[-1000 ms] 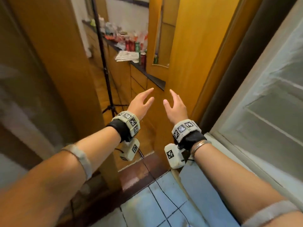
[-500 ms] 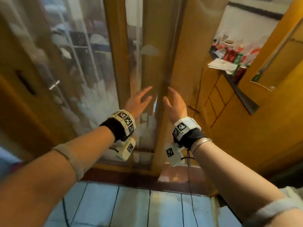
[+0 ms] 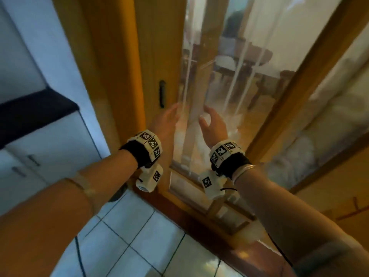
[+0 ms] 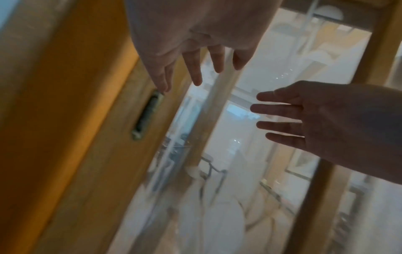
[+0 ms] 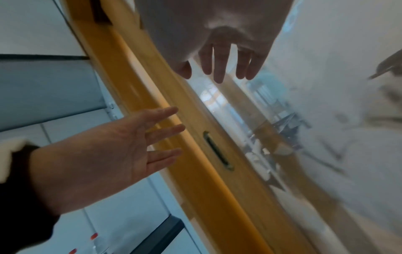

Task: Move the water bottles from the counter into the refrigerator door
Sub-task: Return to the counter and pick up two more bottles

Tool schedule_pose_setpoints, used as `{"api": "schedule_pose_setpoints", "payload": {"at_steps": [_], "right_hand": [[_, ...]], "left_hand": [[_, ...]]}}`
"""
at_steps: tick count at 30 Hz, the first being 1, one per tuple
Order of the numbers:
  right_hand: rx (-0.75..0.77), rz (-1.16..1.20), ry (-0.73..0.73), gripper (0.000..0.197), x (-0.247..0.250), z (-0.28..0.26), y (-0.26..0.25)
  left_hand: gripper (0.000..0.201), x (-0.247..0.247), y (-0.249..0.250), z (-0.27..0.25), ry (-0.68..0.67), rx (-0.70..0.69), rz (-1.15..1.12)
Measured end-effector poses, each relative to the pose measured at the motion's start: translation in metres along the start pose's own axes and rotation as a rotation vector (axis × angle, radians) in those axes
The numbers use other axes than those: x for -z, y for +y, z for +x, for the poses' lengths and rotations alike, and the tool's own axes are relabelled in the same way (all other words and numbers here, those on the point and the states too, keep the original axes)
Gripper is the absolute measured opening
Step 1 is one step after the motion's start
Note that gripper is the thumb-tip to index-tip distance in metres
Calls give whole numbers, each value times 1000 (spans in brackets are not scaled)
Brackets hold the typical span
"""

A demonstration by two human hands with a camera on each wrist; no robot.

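Both hands hang in the air, empty, in front of a wooden-framed glass door (image 3: 215,80). My left hand (image 3: 166,121) has straight fingers and sits near the door's dark recessed handle (image 3: 162,93). My right hand (image 3: 212,123) is beside it, fingers spread and relaxed. The left wrist view shows the left hand (image 4: 193,56) empty and the right hand (image 4: 304,118) flat. At the bottom left of the right wrist view, two clear bottles with red caps (image 5: 94,238) stand by a dark counter edge (image 5: 158,238). No refrigerator is in view.
A dark counter (image 3: 30,114) over white cabinets (image 3: 46,148) stands at the left. The orange wooden door frame (image 3: 123,62) rises between it and the glass. Pale floor tiles (image 3: 139,236) lie below, crossed by a black cable (image 3: 78,254).
The view has swung left, from the white refrigerator and far counter, past the glass door, to the dark counter and white cabinets. Both hands stay raised, open and empty.
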State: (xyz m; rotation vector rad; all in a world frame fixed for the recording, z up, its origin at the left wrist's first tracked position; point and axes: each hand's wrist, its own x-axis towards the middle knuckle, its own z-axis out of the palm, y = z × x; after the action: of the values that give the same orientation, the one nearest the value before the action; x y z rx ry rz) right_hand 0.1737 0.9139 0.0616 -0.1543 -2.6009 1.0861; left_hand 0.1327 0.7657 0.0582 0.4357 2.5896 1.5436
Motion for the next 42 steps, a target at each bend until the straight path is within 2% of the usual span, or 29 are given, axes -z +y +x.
{"api": "schedule_pose_setpoints", "payload": {"at_steps": [3,8,19,24,34,42], "right_hand": [[24,38,-77,45,-50,26,-40],[126,115,-228,47,-123,56,-99],[280,197,-519,41,-275,130,-210],[366,217,-650,41,-329,170,-264],[545,300,-762,40,-449,189,-348],[592,280,-764,41,-548,176,-416]], "left_hand": [[46,59,-35,7,110,27,70],[45,142,-85,10,251,80,34],[45,282,-177,31,591,257,141],[47,352,-208,43,716,329,208],[46,446,-270,28,908,484,190],[44,536,-328,9,961,503,156]]}}
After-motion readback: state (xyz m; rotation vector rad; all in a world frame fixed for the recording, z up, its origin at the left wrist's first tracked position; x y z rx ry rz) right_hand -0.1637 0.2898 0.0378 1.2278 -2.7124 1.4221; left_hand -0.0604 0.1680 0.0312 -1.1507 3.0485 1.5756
